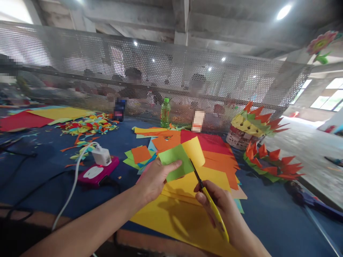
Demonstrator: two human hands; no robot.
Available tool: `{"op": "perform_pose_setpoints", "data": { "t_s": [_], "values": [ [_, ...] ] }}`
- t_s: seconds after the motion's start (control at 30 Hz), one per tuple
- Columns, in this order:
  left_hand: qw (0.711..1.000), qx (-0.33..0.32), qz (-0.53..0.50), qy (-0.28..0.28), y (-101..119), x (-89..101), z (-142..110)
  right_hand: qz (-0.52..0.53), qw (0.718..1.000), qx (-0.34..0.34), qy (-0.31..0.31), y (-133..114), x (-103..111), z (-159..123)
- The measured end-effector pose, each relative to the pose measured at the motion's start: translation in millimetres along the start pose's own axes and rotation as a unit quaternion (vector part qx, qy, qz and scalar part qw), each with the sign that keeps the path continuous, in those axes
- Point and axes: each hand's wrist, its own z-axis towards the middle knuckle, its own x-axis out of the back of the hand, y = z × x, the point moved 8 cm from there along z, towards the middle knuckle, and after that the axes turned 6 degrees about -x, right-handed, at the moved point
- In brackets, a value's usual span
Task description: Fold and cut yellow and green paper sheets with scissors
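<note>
Pinching the green paper (173, 154) by its near left side: thumb of the left hand (155, 177) on top, fingers underneath, above stacked sheets (215, 178). Grasping the scissors (213, 210) by the yellow handle in the right hand (221, 201), with dark blades aimed at the paper's right edge; unable to tell how far apart. Just beyond the blades: curled yellow paper (197, 151). Treat green paper as light, probably flexible, easily creased or torn, hardly slippery. Take hold near an edge, clear of the blades; press lightly, support from below. Farther out: green bottle (165, 113) behind, orange-and-green paper ring (274, 155) at right.
</note>
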Motion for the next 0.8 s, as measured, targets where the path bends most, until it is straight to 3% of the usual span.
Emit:
{"op": "perform_pose_setpoints", "data": {
  "t_s": [0.37, 0.63, 0.8],
  "values": [
    [0.998, -0.010, -0.029, -0.050, -1.9, -4.9, 2.1, -0.046, 0.998, 0.047, -0.003, 0.4, 1.7, -3.0],
    [0.999, 0.012, -0.027, -0.038, -1.2, -5.9, -1.5, -0.061, 0.996, 0.067, -0.015, -5.1, 0.5, -5.2],
    [0.997, 0.006, -0.025, -0.067, 1.0, -11.9, -3.7, -0.047, 0.995, 0.086, -0.029, -5.7, -0.8, -4.2]
  ]
}}
